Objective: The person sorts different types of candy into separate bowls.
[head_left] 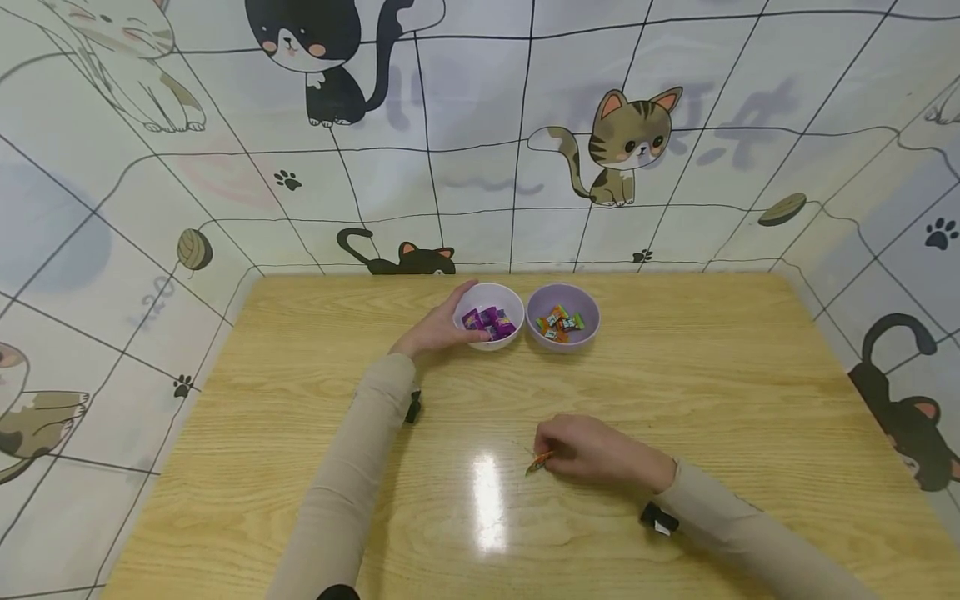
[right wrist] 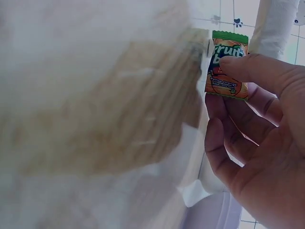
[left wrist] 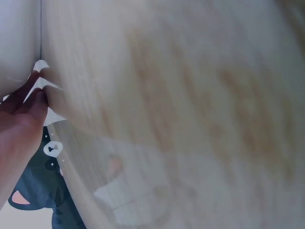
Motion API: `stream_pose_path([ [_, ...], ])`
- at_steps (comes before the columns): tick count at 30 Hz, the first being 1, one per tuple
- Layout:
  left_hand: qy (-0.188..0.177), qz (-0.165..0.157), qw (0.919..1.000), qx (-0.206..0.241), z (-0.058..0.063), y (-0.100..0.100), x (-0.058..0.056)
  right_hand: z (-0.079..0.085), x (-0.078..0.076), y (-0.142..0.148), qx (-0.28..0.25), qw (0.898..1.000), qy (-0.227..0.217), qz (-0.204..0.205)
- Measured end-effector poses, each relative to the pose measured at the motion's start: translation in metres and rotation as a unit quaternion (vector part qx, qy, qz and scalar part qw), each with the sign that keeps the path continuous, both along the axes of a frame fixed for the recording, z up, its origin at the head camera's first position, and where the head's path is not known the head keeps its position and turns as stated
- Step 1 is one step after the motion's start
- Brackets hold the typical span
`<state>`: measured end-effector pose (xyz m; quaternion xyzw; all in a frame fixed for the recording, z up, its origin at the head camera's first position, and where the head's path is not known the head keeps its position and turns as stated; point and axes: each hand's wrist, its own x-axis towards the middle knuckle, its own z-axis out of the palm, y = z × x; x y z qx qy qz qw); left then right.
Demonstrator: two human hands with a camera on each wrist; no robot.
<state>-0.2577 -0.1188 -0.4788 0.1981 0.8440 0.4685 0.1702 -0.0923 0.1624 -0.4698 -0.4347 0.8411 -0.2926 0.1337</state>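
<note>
My left hand (head_left: 437,327) grips the side of a white bowl (head_left: 491,293) near the table's back edge, thumb over the near rim and fingers round the left side. Several purple-wrapped candies (head_left: 501,323) lie in that bowl. Close to its right stands a lilac bowl (head_left: 564,293) holding several orange and green wrapped candies (head_left: 558,325). Over the table's middle, nearer the front, my right hand (head_left: 592,450) pinches a wrapped candy (right wrist: 228,71) between thumb and fingers. Its wrapper is orange with green ends and reads "Fruit" in the right wrist view.
Both bowls stand on a light wood table (head_left: 712,367). A white wall covering (head_left: 480,183) with cat drawings and grid lines rises behind the table and along both sides. Small black devices (head_left: 660,518) sit at the wrists. Light glares off the tabletop left of my right hand.
</note>
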Motion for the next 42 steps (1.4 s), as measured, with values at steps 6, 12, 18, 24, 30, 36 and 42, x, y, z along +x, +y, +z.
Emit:
stream_pose_path([
  [6, 0.002, -0.001, 1.0, 0.005, 0.002, -0.001, 0.0, 0.009, -0.011, 0.008, 0.004, 0.999, 0.021, -0.029],
  [12, 0.002, 0.0, 1.0, 0.004, 0.001, -0.001, -0.001, 0.022, -0.026, 0.021, -0.006, 0.997, 0.048, -0.061],
  [18, 0.006, -0.004, 1.0, -0.003, -0.002, -0.002, -0.003, 0.042, -0.041, 0.029, 0.002, 0.994, 0.062, -0.094],
  [24, 0.006, 0.003, 1.0, 0.0, -0.002, -0.003, -0.002, 0.057, -0.06, 0.037, -0.003, 0.988, 0.077, -0.132],
  [30, 0.005, 0.005, 1.0, 0.002, -0.003, -0.002, 0.0, 0.059, -0.079, 0.048, -0.015, 0.986, 0.077, -0.147],
  [36, 0.004, 0.004, 1.0, 0.003, -0.001, -0.001, 0.001, 0.057, -0.095, 0.053, -0.029, 0.985, 0.071, -0.156],
  [42, 0.006, 0.002, 1.0, 0.003, -0.003, 0.0, 0.0, 0.06, -0.107, 0.055, -0.04, 0.984, 0.065, -0.161],
])
